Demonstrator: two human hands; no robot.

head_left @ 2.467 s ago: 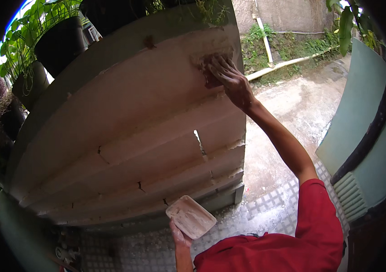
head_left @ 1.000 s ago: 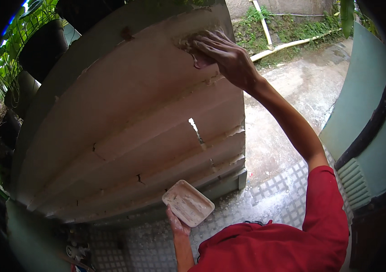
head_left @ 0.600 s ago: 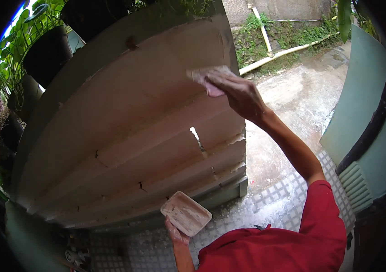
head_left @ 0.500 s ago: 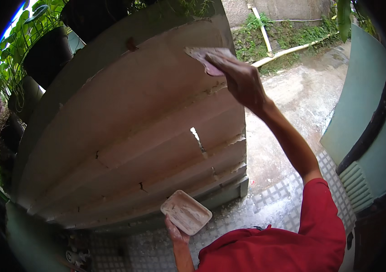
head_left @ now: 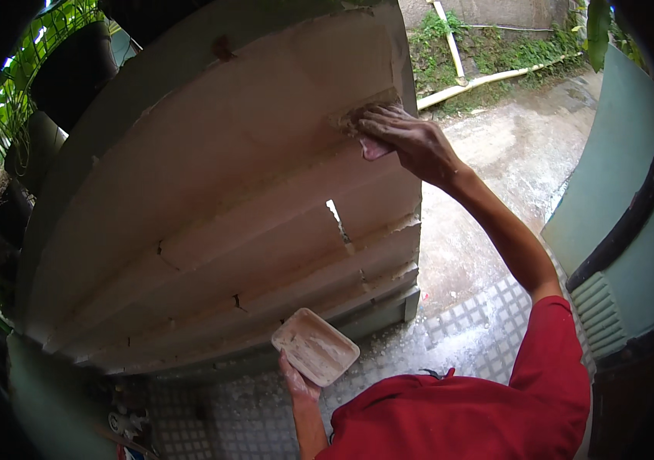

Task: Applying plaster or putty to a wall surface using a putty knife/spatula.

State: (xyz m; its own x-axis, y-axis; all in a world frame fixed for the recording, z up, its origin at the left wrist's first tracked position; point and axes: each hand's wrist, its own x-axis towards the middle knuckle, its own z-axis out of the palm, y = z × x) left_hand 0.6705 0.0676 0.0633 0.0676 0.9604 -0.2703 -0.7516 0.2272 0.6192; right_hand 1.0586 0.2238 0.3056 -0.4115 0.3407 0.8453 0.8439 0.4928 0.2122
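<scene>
My right hand [head_left: 411, 138] presses a flat pinkish putty spreader [head_left: 375, 149] against the stepped wall panel [head_left: 227, 161], near its right edge. The fingers lie over the spreader and hide much of its blade. Whitish putty coats those fingers. Lower down, my left hand [head_left: 298, 379] grips a shallow rectangular tray [head_left: 336, 334] by its near left side. Pale putty [head_left: 313, 349] is smeared across the inside of the tray. Between the two hands, the panel shows ridges, dark cracks and a narrow bright gap [head_left: 332, 208].
Black plant pots [head_left: 74, 73] with greenery stand along the top left. Beyond the panel's right edge, a pale pipe [head_left: 488, 80] crosses the ground by a weedy bank. Below is a tiled floor [head_left: 488, 322] with white spatter; a light green wall [head_left: 607, 161] rises at the right.
My right hand has moved down with the spreader, which now sits bunched under the fingers against the panel. My left hand and the tray have stayed nearly in place.
</scene>
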